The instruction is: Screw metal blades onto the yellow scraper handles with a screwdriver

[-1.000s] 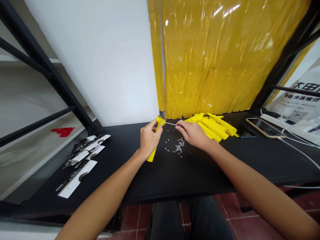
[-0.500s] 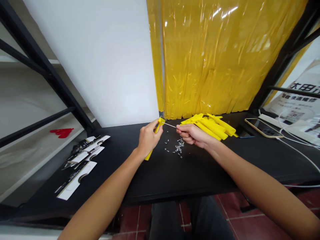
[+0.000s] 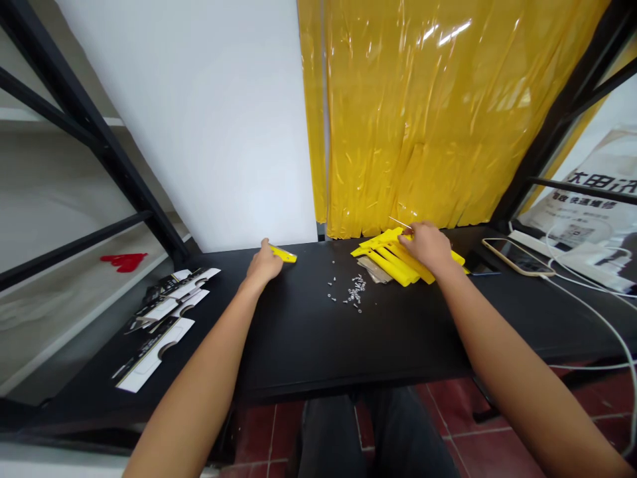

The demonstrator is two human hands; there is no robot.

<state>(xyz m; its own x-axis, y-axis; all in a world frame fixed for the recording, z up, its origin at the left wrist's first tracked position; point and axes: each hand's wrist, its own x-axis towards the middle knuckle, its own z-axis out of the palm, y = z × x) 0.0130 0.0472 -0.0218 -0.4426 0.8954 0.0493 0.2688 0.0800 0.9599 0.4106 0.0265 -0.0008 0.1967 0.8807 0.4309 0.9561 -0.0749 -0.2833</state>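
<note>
A black tabletop (image 3: 298,345), with cut white cards (image 3: 144,364) at left. The left hand (image 3: 263,267) pinches one yellow piece (image 3: 285,255); screws (image 3: 355,292) lie loose, seemingly unused. The right hand (image 3: 428,245), curled round a thin metal tool (image 3: 400,223), is at piled yellow pieces (image 3: 393,265).

Plain yellow colours the piece (image 3: 284,254) at the left hand (image 3: 265,263) and the heap (image 3: 397,265) beneath the right hand (image 3: 428,247), which grips a silvery shaft (image 3: 399,222). Between the hands, silvery screws (image 3: 355,292) dot the black tabletop (image 3: 298,332). Left of the left-hand grip lie white cards (image 3: 154,355) banded black; behind the right, the curtain (image 3: 423,119) is translucent amber-yellow, streaked with white glare.
</note>
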